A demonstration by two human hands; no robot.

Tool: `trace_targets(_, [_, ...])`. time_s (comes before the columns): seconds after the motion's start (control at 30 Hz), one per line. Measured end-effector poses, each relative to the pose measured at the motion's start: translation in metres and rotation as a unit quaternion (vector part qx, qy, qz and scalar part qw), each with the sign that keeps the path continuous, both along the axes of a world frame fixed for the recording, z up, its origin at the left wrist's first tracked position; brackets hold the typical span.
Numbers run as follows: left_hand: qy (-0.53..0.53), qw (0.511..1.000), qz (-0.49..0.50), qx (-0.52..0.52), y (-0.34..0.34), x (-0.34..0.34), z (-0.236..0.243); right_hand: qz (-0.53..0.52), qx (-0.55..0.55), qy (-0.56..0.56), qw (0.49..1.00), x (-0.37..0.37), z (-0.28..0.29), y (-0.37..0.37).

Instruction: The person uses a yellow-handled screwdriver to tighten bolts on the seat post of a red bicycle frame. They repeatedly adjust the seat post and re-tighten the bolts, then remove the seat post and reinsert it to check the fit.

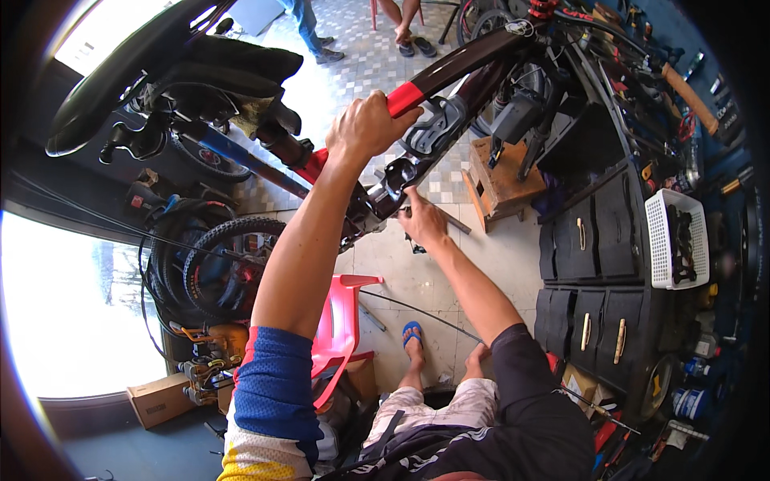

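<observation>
A dark bicycle frame (461,68) with red sections is held up in front of me, its saddle (96,104) at the upper left. My left hand (365,124) is closed around the top tube, over a red part. Lower down, my right hand (423,222) is at the underside of the frame near the bottom bracket area (393,183). Its thumb presses up against the frame and the other fingers curl below, partly hidden. A grey bottle cage (437,128) is on the down tube between the hands.
Left of me stands a pink plastic chair (341,321), with bicycle tyres (228,260) beyond it. A wooden stool (505,180) is ahead to the right. Black drawers (593,321) and a white basket (678,240) line the right side. Other people's legs (305,28) show at the back.
</observation>
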State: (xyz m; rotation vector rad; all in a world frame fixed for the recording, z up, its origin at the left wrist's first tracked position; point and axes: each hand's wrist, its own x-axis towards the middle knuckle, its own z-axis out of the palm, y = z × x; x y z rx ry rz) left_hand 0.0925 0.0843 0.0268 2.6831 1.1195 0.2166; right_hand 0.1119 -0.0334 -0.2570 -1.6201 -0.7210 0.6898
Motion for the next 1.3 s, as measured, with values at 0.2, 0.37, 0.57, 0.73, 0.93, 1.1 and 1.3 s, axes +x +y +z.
trace_targets(0.2, [-0.026, 0.999, 0.004, 0.020, 0.010, -0.013, -0.010, 0.101, 0.010, 0.408, 0.907, 0.006, 0.026, -0.008])
trace_targets(0.37, [-0.028, 0.999, -0.004, 0.025, 0.008, -0.006, -0.006, 0.003, -0.043, -0.033, 0.999, -0.014, 0.019, 0.001])
trace_targets(0.57, [-0.005, 1.000, 0.001, -0.003, 0.007, -0.010, -0.004, 0.085, 0.010, 0.358, 0.930, -0.003, 0.025, -0.010])
trace_targets(0.73, [-0.007, 1.000, 0.003, 0.000, 0.000, -0.001, 0.001, -0.005, -0.060, 0.024, 0.998, -0.011, 0.014, 0.001])
trace_targets(0.93, [-0.008, 1.000, 0.007, 0.006, 0.006, -0.009, -0.004, 0.041, -0.133, -0.200, 0.970, -0.004, 0.008, -0.016])
trace_targets(1.1, [-0.012, 1.000, 0.006, 0.024, 0.006, -0.011, -0.007, 0.041, -0.167, -0.302, 0.938, -0.009, 0.023, -0.013])
trace_targets(1.3, [-0.027, 0.999, -0.003, 0.027, 0.008, -0.010, -0.009, 0.054, -0.116, -0.090, 0.988, 0.001, 0.030, -0.017])
